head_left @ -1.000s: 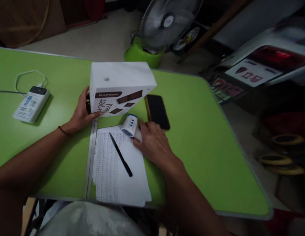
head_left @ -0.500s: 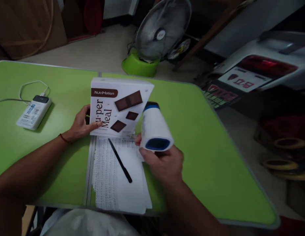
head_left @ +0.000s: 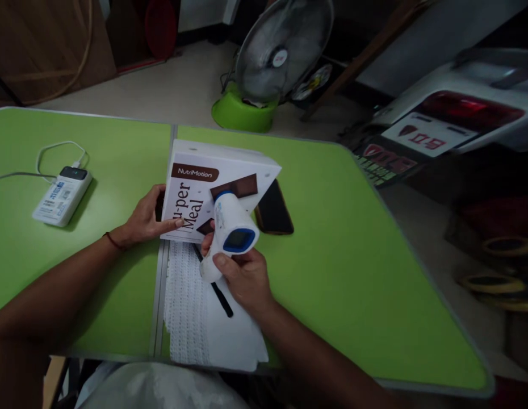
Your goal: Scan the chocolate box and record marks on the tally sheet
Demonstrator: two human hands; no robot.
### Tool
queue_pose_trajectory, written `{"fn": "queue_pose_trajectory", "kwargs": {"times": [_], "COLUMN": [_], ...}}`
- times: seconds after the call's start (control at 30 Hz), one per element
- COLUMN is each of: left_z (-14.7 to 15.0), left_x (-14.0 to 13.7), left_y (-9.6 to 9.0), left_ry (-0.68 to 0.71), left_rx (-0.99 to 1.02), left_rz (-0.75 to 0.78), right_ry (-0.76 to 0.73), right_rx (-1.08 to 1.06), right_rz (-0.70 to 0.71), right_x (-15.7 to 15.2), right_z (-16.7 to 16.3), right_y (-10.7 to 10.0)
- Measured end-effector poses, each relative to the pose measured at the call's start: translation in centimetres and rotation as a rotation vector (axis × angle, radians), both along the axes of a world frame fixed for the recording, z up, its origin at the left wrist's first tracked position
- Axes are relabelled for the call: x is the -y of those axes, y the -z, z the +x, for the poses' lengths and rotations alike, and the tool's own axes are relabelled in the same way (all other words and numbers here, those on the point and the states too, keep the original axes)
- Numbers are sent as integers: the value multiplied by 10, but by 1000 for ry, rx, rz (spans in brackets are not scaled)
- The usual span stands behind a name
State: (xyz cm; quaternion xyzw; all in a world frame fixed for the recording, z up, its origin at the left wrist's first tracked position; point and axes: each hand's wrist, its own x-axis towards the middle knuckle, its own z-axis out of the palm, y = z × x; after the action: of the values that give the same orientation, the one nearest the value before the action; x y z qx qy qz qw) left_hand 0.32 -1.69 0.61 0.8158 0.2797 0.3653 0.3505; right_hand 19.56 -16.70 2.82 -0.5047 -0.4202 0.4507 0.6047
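Observation:
My left hand [head_left: 149,218] grips the left side of a white NutriMotion box [head_left: 191,196], its thumb across the printed front and its fingers behind. The box is tilted up, with brown bars pictured on it. My right hand [head_left: 247,278] is closed round the handle of a white infrared thermometer [head_left: 230,218] with a blue-rimmed screen. The thermometer's far end points at the box front and covers part of the print; whether it touches cannot be made out. Below lie written paper sheets [head_left: 189,318] and a black pen [head_left: 222,300], partly hidden by the thermometer.
A dark phone [head_left: 275,210] lies right of the box on the green folding table [head_left: 353,272]. At the left is a white power bank [head_left: 62,196] with a cable. Beyond the table stand a fan [head_left: 285,51], a green stool [head_left: 242,113] and a white scooter [head_left: 481,108].
My right hand has moved the thermometer left, from beside the box to in front of it. The box has shifted slightly right, and the phone now shows more.

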Motion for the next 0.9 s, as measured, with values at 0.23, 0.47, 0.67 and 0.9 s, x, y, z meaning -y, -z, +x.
{"fn": "queue_pose_trajectory", "kwargs": {"times": [0.23,0.47,0.67,0.9], "left_z": [0,0,-1,-1], "left_x": [0,0,-2,-1], "left_y": [0,-1,1,1], "left_ry": [14,34,22,28], "left_rx": [10,5,-5,8], "left_rz": [-2,-9,28,-11], "right_ry": [-2,21,3,-7], "right_rx": [-24,9,51,-16], "right_rz": [-28,-22,-14,-21], "right_x": [2,1,2,3], "right_z": [0,3,4,4], "right_y": [0,-3,0,0]}}
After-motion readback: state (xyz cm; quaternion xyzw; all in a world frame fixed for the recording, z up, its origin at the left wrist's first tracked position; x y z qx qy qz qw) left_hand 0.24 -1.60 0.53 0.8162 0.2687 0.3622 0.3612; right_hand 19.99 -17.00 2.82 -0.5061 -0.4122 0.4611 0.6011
